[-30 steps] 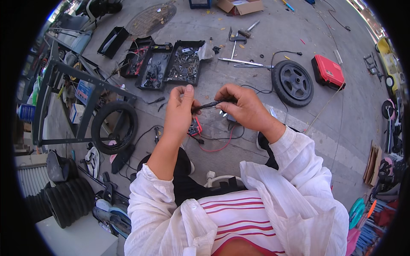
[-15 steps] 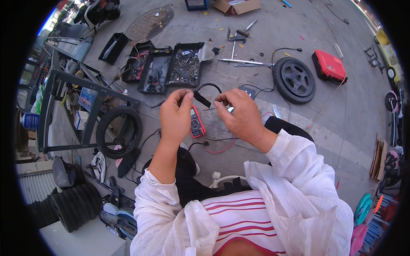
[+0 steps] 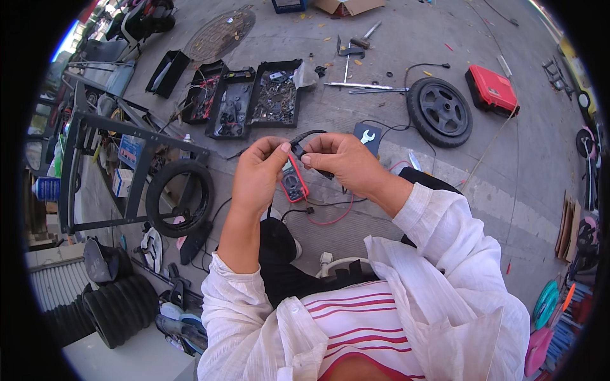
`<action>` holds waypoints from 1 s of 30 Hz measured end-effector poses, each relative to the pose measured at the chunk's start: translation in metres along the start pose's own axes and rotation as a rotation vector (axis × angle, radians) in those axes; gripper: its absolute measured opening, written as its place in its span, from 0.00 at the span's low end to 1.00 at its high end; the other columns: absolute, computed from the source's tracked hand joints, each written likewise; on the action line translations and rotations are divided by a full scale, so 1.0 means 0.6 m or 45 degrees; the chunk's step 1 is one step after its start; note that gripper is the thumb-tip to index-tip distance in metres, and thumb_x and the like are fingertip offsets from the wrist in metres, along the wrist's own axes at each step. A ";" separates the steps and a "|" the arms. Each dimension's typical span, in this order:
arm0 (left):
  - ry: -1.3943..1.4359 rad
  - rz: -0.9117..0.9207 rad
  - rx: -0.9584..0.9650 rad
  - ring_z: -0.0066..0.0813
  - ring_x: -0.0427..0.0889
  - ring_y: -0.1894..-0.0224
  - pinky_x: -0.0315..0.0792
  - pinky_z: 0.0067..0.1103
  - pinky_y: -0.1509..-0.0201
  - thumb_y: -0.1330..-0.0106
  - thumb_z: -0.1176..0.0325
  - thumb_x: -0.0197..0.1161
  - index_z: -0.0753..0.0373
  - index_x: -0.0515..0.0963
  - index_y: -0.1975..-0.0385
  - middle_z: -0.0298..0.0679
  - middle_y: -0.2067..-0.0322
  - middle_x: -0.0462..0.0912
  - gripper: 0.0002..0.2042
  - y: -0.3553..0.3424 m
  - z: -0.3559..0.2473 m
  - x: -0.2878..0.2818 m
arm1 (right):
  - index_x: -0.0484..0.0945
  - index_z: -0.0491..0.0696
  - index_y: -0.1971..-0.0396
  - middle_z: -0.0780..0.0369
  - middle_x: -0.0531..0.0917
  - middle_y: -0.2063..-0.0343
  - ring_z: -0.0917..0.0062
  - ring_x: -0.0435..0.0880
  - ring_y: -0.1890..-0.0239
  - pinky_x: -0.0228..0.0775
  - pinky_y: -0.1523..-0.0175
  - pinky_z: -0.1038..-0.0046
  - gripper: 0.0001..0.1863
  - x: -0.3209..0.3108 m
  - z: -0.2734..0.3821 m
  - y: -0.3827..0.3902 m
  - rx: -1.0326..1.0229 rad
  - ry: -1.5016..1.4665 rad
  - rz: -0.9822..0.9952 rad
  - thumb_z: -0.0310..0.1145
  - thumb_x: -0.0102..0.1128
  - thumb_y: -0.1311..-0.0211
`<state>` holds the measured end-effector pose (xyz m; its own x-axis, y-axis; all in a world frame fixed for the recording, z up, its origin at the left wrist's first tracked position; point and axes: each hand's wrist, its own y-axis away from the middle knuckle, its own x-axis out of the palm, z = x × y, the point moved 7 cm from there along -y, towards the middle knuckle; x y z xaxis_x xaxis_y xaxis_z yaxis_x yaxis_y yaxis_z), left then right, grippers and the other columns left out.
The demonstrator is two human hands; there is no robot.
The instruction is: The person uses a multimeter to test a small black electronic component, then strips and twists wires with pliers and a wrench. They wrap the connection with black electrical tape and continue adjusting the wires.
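Note:
In front of me, a black cable (image 3: 309,133) arches between my two hands. My left hand (image 3: 253,174) pinches it between thumb and fingers. My right hand (image 3: 349,163) is closed close to the left one, thumb and forefinger together on the black strip of tape (image 3: 298,151) at the cable. Its fingers hide most of the strip, so how far it is wound round cannot be made out. Below and between the hands, a red-and-black multimeter (image 3: 293,185) lies on the ground, with a red lead curving off it.
Beyond my hands lie an open black toolbox (image 3: 295,114) of small parts, a spoked wheel (image 3: 440,112), a red case (image 3: 492,89) and a hammer (image 3: 365,37). A dark metal frame (image 3: 143,162) and a loose tyre (image 3: 180,198) stand at left. A blue card with a wrench picture (image 3: 368,137) lies right of centre.
My right hand has moved left, nearer my left hand, and pinches the tape strip, which hung loose from the cable before. The left hand has barely moved.

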<state>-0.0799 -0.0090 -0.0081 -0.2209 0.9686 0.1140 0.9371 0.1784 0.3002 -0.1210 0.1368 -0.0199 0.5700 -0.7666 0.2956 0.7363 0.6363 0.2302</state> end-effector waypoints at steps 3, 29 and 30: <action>-0.072 -0.008 0.127 0.11 0.69 0.76 0.62 0.10 0.72 0.35 0.72 0.60 0.66 0.78 0.59 0.28 0.75 0.76 0.08 0.009 -0.021 0.019 | 0.80 0.41 0.63 0.64 0.83 0.69 0.83 0.79 0.67 0.70 0.59 0.81 0.09 -0.006 0.005 0.007 0.047 -0.207 -0.027 0.28 0.64 0.43; 0.096 -0.063 0.118 0.14 0.74 0.71 0.66 0.12 0.66 0.39 0.75 0.64 0.68 0.78 0.67 0.31 0.73 0.79 0.04 0.005 -0.005 0.016 | 0.77 0.39 0.60 0.58 0.82 0.65 0.78 0.80 0.71 0.72 0.66 0.75 0.12 -0.030 0.029 0.020 -0.108 0.272 -0.161 0.30 0.59 0.41; 0.097 -0.034 0.090 0.14 0.73 0.71 0.66 0.12 0.66 0.39 0.75 0.64 0.68 0.78 0.67 0.31 0.73 0.79 0.04 0.003 -0.002 0.018 | 0.78 0.39 0.62 0.57 0.83 0.66 0.77 0.81 0.71 0.72 0.65 0.74 0.11 -0.034 0.034 0.019 -0.151 0.408 -0.207 0.30 0.60 0.41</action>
<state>-0.0808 0.0013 -0.0050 -0.2636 0.9478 0.1793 0.9467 0.2186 0.2365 -0.1316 0.1617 -0.0045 0.5139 -0.8567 -0.0453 0.8528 0.5043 0.1358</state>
